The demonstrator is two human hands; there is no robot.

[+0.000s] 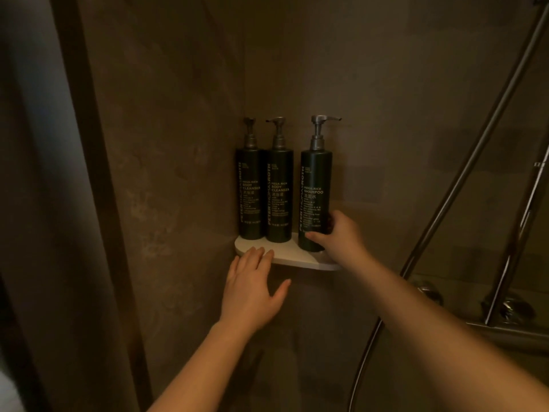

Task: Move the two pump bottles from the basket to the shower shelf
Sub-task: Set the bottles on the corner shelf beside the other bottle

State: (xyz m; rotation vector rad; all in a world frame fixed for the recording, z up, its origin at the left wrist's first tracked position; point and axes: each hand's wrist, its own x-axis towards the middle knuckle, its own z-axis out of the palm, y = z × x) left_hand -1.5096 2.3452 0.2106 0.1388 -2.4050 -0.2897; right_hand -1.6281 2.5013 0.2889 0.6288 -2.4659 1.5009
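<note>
Three dark pump bottles stand upright on a white corner shelf (289, 258) in the shower. Two body cleanser bottles, one at the far left (250, 194) and one beside it (279, 197), stand close together at the back. A shampoo bottle (315, 188) stands to their right, near the shelf's front edge. My right hand (338, 236) is wrapped around the shampoo bottle's lower part. My left hand (252, 286) is open, fingers spread, with its fingertips resting on the shelf's front left edge. No basket is in view.
Dark tiled walls meet in the corner behind the shelf. A metal shower rail (481, 138) and hose (365, 346) run along the right side, with valve knobs (511, 310) lower right. A dark door frame (86, 173) rises at the left.
</note>
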